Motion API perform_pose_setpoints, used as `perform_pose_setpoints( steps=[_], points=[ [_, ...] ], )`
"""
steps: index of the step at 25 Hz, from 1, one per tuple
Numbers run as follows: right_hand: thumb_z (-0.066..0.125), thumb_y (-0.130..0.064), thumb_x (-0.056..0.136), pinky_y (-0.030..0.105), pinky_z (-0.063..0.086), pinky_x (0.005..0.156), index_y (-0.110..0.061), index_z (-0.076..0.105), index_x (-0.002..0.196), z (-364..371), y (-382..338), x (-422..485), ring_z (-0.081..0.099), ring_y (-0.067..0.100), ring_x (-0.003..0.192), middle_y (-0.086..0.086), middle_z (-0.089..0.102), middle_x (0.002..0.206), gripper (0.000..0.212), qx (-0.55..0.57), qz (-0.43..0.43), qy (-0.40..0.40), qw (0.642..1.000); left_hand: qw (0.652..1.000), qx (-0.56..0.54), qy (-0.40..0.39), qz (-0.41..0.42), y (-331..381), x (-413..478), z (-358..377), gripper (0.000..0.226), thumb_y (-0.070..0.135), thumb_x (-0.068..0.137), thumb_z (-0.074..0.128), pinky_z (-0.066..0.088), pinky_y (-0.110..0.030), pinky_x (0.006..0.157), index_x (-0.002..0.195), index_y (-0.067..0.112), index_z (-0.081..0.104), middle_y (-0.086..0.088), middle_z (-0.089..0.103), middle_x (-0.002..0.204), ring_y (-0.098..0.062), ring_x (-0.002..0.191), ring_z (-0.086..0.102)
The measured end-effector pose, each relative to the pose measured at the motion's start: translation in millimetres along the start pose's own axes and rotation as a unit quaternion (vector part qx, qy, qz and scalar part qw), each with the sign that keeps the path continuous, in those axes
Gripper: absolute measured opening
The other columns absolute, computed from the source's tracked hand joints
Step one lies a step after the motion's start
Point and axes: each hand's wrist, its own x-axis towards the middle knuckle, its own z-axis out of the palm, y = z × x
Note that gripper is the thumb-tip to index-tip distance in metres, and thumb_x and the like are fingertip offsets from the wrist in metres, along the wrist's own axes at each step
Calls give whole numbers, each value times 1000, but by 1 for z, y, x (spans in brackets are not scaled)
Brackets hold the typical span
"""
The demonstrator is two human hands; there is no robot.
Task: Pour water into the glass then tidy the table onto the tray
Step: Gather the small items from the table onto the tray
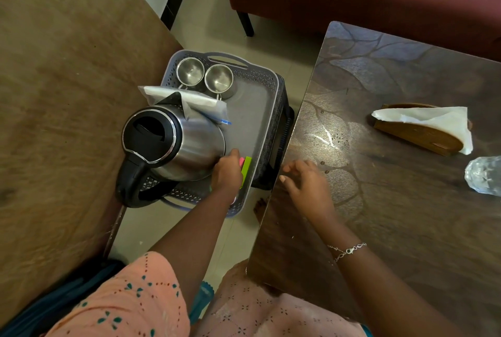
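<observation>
Left grip (227,171) curled on a green and pink item (246,170), low over the near right corner of the tray (271,98), just beside the kettle (184,144). Right grip (306,184) loose, fingers spread, holding nothing, resting on the near left edge of the dark bench (393,214).

Head view: the grey tray sits on a dark stool (282,146) between the dark bench and a brown bench (54,92) on the left. In the tray: steel kettle at near left, clear pouch (200,102) behind it, two steel cups (190,71) at far left. The glass (485,176) stands on the dark bench at the right frame edge, well apart from the tray. A napkin holder (417,133) is just beyond it.
</observation>
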Motion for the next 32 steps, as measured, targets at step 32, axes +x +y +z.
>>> perform_pose_setpoints(
  steps=[32],
  points=[
    [60,-17,85,38,43,95,-6,56,113,1,15,-9,49,33,116,16,55,122,31,-170,-85,51,981,979,70,169,90,1,-60,-13,20,12,89,50,48,-37,63,107,6,59,-14,64,95,-32,87,60]
  ],
)
